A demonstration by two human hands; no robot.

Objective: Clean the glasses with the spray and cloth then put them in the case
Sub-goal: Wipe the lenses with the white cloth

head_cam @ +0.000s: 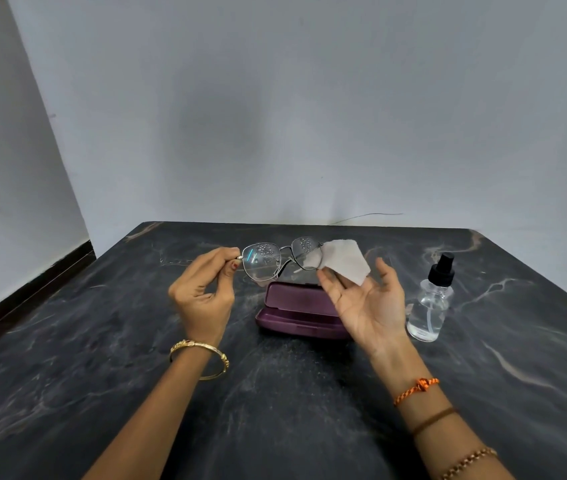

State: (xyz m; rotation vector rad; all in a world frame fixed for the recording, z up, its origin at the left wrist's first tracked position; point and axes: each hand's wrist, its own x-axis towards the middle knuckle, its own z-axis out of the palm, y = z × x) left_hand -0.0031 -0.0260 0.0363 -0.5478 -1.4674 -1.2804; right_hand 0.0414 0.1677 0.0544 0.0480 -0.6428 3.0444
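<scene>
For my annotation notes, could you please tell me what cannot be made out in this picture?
Head view only:
- Right end of the case: hidden by the right hand.
- Glasses, right temple: behind the cloth.
- Spray bottle liquid level: too clear to judge.
- Both elbows: cut off by the bottom edge.

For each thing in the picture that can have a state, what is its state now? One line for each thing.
glasses: unfolded, held above the table, droplets on both lenses
cloth: in the right hand, touching one lens
case: open, nothing visible inside, on the table
spray bottle: upright on the table, cap on, partly filled
left hand: pinches the glasses at one corner
right hand: palm up, holds the cloth
</scene>
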